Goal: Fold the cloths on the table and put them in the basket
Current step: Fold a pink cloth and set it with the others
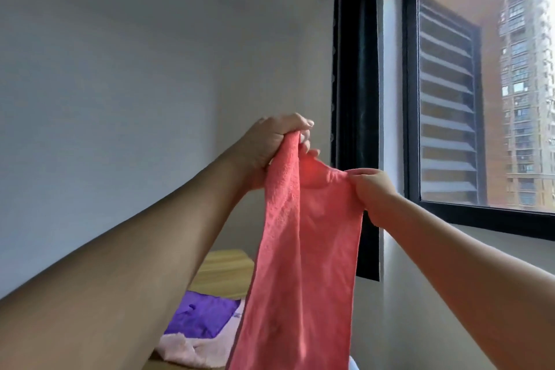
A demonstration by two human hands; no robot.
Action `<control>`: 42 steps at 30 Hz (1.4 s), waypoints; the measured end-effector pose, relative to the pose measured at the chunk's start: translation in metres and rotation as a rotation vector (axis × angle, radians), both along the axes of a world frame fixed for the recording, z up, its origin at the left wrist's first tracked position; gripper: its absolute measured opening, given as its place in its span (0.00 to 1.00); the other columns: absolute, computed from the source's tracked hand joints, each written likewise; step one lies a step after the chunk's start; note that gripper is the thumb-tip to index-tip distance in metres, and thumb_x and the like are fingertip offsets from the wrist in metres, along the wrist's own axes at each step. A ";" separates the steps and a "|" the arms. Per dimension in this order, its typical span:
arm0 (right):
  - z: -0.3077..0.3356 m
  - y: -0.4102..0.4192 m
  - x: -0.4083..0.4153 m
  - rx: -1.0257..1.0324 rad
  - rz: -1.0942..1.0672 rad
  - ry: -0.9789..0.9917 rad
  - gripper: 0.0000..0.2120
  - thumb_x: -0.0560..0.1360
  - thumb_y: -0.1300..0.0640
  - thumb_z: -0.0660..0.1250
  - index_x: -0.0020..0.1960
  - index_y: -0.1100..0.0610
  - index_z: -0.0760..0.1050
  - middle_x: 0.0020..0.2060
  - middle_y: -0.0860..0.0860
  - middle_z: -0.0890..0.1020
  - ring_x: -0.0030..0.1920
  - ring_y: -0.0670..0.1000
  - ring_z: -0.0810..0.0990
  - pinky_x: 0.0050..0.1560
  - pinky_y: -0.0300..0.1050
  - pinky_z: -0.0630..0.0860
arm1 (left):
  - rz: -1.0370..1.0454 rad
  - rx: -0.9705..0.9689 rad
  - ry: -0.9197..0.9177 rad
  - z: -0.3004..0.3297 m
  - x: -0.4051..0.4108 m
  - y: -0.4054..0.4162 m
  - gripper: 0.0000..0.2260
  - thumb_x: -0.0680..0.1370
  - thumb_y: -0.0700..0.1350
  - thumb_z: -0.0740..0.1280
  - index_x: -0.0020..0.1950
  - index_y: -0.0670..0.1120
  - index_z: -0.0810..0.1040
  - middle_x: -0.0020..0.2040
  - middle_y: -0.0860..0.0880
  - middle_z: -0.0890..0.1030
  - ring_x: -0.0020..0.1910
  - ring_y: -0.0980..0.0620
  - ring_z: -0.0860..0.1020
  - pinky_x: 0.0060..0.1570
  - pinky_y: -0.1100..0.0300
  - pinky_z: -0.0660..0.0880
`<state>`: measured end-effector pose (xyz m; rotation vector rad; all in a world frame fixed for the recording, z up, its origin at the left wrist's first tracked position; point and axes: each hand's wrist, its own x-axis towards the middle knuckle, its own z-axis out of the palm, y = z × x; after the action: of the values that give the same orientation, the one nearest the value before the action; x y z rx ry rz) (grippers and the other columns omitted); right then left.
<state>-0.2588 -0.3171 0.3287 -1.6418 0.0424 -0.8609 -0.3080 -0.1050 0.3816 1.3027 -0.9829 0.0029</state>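
Folding has barely begun, as far as I can judge. The left hand (270, 144) and the right hand (371, 192) each close their grip on a top corner of the coral cloth (303, 255), which hangs unfolded in the air above the table (222, 273). A purple cloth (201, 318) and a pale pink cloth (192, 348) lie crumpled on the table, not yet folded. The basket is out of view, so whether anything lies in it cannot be told.
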 end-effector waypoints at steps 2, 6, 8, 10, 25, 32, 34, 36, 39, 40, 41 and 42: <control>0.007 0.002 -0.023 -0.005 0.021 -0.053 0.11 0.73 0.65 0.63 0.48 0.51 0.79 0.35 0.50 0.78 0.30 0.47 0.73 0.26 0.35 0.67 | 0.201 0.112 -0.122 0.008 -0.010 -0.002 0.10 0.74 0.45 0.66 0.37 0.42 0.71 0.31 0.48 0.66 0.27 0.52 0.65 0.31 0.59 0.70; 0.023 0.006 -0.067 -0.035 0.080 -0.139 0.12 0.73 0.67 0.59 0.41 0.51 0.73 0.30 0.52 0.72 0.24 0.47 0.67 0.23 0.36 0.61 | 0.410 0.233 -0.268 0.023 -0.034 -0.003 0.12 0.73 0.48 0.66 0.34 0.43 0.71 0.28 0.50 0.68 0.27 0.53 0.66 0.32 0.59 0.65; 0.029 0.008 -0.084 -0.065 0.119 -0.155 0.16 0.72 0.70 0.56 0.37 0.54 0.75 0.28 0.52 0.73 0.22 0.47 0.67 0.23 0.34 0.61 | 0.363 0.253 -0.291 0.031 -0.046 -0.003 0.11 0.70 0.46 0.65 0.30 0.43 0.72 0.29 0.46 0.70 0.30 0.49 0.67 0.37 0.55 0.64; 0.032 0.011 -0.096 -0.078 0.166 -0.161 0.17 0.71 0.73 0.56 0.36 0.58 0.79 0.27 0.52 0.77 0.24 0.47 0.70 0.23 0.35 0.65 | 0.338 0.277 -0.294 0.036 -0.054 -0.001 0.09 0.65 0.44 0.65 0.34 0.39 0.80 0.34 0.42 0.76 0.35 0.46 0.71 0.41 0.54 0.68; 0.046 0.022 -0.138 -0.299 0.536 -0.234 0.19 0.71 0.41 0.71 0.43 0.58 0.80 0.37 0.59 0.76 0.38 0.56 0.73 0.45 0.46 0.71 | 0.661 0.353 -0.451 0.040 -0.064 0.002 0.08 0.75 0.35 0.67 0.52 0.44 0.76 0.44 0.47 0.80 0.37 0.54 0.76 0.36 0.63 0.72; 0.039 0.020 -0.136 -0.309 0.459 -0.191 0.31 0.59 0.50 0.82 0.60 0.48 0.76 0.53 0.52 0.82 0.51 0.50 0.84 0.53 0.46 0.80 | 0.762 0.309 -0.472 0.042 -0.062 -0.003 0.05 0.75 0.39 0.70 0.49 0.46 0.77 0.42 0.49 0.78 0.37 0.54 0.75 0.36 0.63 0.71; 0.037 0.020 -0.132 -0.402 0.298 -0.230 0.24 0.63 0.52 0.80 0.57 0.45 0.77 0.52 0.49 0.82 0.50 0.49 0.83 0.53 0.48 0.81 | 0.783 0.295 -0.489 0.043 -0.062 -0.003 0.04 0.75 0.40 0.70 0.48 0.46 0.77 0.41 0.49 0.78 0.36 0.54 0.75 0.35 0.63 0.71; 0.037 0.022 -0.127 -0.404 0.207 -0.319 0.12 0.68 0.53 0.75 0.51 0.47 0.80 0.48 0.47 0.83 0.47 0.46 0.82 0.52 0.48 0.81 | 0.789 0.297 -0.511 0.043 -0.062 -0.003 0.04 0.75 0.40 0.70 0.47 0.46 0.77 0.41 0.49 0.78 0.37 0.54 0.75 0.36 0.63 0.71; 0.039 0.025 -0.128 -0.228 0.247 -0.387 0.06 0.76 0.54 0.69 0.43 0.55 0.82 0.35 0.48 0.81 0.35 0.46 0.77 0.39 0.45 0.78 | 0.737 0.355 -0.546 0.043 -0.067 -0.003 0.04 0.75 0.40 0.70 0.49 0.46 0.78 0.41 0.49 0.78 0.37 0.54 0.75 0.36 0.63 0.71; 0.040 0.025 -0.129 -0.172 0.268 -0.378 0.09 0.77 0.54 0.68 0.41 0.57 0.81 0.32 0.48 0.79 0.33 0.46 0.75 0.35 0.43 0.75 | 0.724 0.386 -0.569 0.043 -0.070 -0.003 0.04 0.76 0.40 0.69 0.50 0.46 0.78 0.40 0.50 0.78 0.36 0.54 0.75 0.36 0.63 0.71; 0.041 0.025 -0.130 -0.119 0.288 -0.366 0.11 0.77 0.55 0.67 0.40 0.59 0.80 0.31 0.49 0.76 0.32 0.47 0.72 0.34 0.42 0.72 | 0.730 0.421 -0.605 0.043 -0.073 -0.002 0.03 0.76 0.41 0.69 0.49 0.46 0.78 0.39 0.51 0.78 0.35 0.55 0.75 0.35 0.63 0.71; 0.043 0.025 -0.131 -0.069 0.306 -0.353 0.12 0.77 0.55 0.66 0.39 0.61 0.79 0.30 0.51 0.74 0.32 0.48 0.71 0.33 0.42 0.70 | 0.757 0.461 -0.655 0.043 -0.075 -0.001 0.01 0.76 0.43 0.68 0.48 0.47 0.78 0.37 0.52 0.78 0.34 0.55 0.75 0.34 0.63 0.70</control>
<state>-0.3896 -0.2921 0.3716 -1.4885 -0.4767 -0.9074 -0.3834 -0.1064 0.4246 2.1108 -0.9944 0.8741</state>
